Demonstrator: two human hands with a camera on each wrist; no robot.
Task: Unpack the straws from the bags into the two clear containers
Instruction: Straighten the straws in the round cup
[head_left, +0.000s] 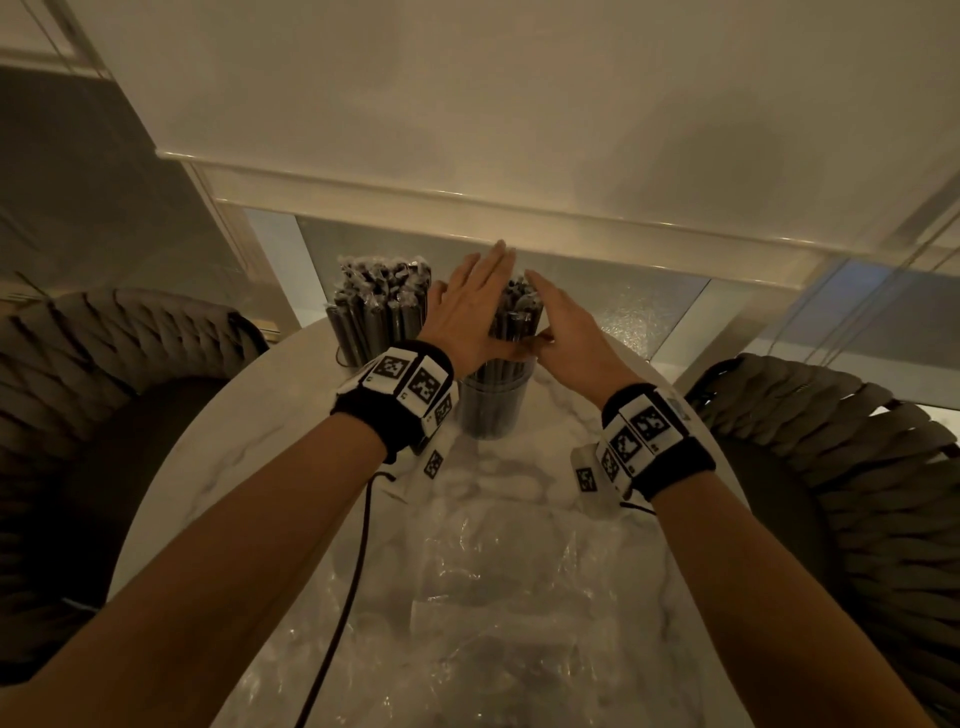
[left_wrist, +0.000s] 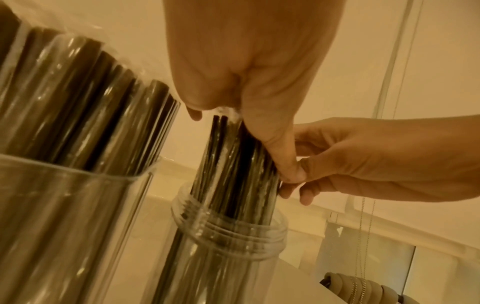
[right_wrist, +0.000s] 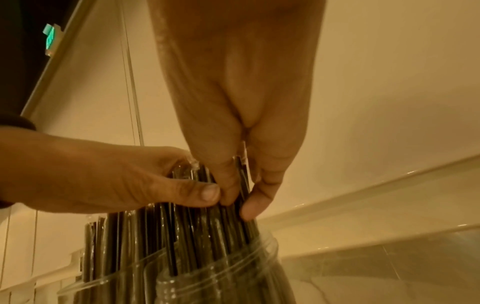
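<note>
At the left edge of the round marble tabletop (head_left: 249, 431) stands a woven chair (head_left: 104, 364). Toward the far edge, left of centre, a clear container (left_wrist: 64, 226) holds a full bundle of dark, plastic-wrapped straws (head_left: 382, 299) standing upright. Just to its right is a second clear container (head_left: 493, 405) with a threaded rim, and a second bundle of straws (head_left: 517, 317) stands in it, leaning slightly. The left hand (head_left: 470, 312) lies flat against the left side of this bundle, fingers straight and together, thumb along the near side. The right hand (head_left: 569, 327) meets it from the right side, fingers extended along the straws and thumb bent in; in the wrist views the two thumbs touch at the front of the bundle, so both hands cup the straws between them above the rim. Crumpled clear bags (head_left: 493, 587) lie on the near part of the tabletop, between the forearms. A second woven chair (head_left: 857, 457) stands at the right edge.
</note>
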